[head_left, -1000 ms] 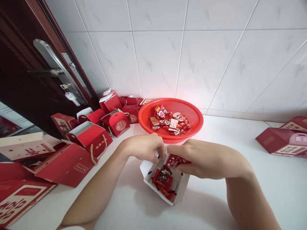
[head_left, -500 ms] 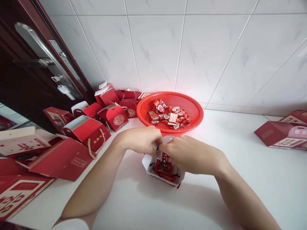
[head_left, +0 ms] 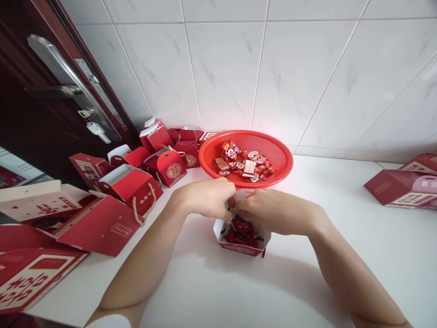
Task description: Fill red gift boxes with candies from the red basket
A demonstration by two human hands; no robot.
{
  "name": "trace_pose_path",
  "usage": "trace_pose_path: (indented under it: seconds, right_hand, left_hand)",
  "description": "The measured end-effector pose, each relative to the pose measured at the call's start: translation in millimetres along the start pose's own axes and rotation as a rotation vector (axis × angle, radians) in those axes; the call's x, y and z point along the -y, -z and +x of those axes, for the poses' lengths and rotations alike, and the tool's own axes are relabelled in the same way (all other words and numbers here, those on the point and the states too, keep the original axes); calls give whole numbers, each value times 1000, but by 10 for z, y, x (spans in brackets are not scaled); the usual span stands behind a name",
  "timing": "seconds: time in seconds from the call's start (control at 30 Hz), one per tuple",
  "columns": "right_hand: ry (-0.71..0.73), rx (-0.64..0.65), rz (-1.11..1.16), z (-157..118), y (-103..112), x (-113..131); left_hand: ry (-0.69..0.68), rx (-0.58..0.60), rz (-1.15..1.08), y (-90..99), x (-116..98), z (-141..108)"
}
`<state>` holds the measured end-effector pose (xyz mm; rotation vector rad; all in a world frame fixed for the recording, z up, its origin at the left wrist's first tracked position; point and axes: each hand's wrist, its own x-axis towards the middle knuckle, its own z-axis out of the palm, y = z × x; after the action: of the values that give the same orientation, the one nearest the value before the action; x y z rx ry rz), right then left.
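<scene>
A small red box with a white inside (head_left: 241, 250) sits on the white tabletop before me, its top open and several red-wrapped candies (head_left: 243, 229) inside. My left hand (head_left: 210, 197) curls over its back left, fingers bent against the rear wall. From the other side my right hand (head_left: 275, 208) grips the back right, its thumb close to the left fingers. Most of the fingertips are hidden by the hands and the box. Just behind, a red plastic basket (head_left: 280, 146) holds wrapped candies (head_left: 249, 168) in red, pink and white.
Several red gift boxes (head_left: 99, 225), some with rope handles, crowd the left side. More red boxes (head_left: 387, 187) lie at the right edge. A tiled wall (head_left: 225, 68) closes off the back. A dark door (head_left: 20, 114) with keys in its lock stands at left.
The box has shifted slightly right and away from me, and its front wall shows more. A red packet that stood upright between my hands now lies lower among the candies.
</scene>
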<state>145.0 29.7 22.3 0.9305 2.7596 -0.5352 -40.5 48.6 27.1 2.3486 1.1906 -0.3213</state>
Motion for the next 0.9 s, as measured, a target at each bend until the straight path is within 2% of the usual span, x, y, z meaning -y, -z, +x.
trace_pose_path:
  seconds: [0.3, 0.53, 0.67, 0.77, 0.9]
  right_hand:
    - [-47, 150, -24, -150, 15, 93]
    - [-140, 358, -215, 55, -124, 382]
    - [-178, 508, -234, 181, -93, 402]
    - [-160, 528, -241, 237, -74, 378]
    - [-177, 472, -271, 239, -98, 352]
  left_hand:
    - [-35, 34, 4, -25, -124, 30]
    - [-109, 33, 50, -28, -107, 31]
    - [-100, 59, 45, -27, -125, 16]
    - [-78, 77, 73, -28, -152, -1]
    - [-86, 68, 80, -30, -164, -22]
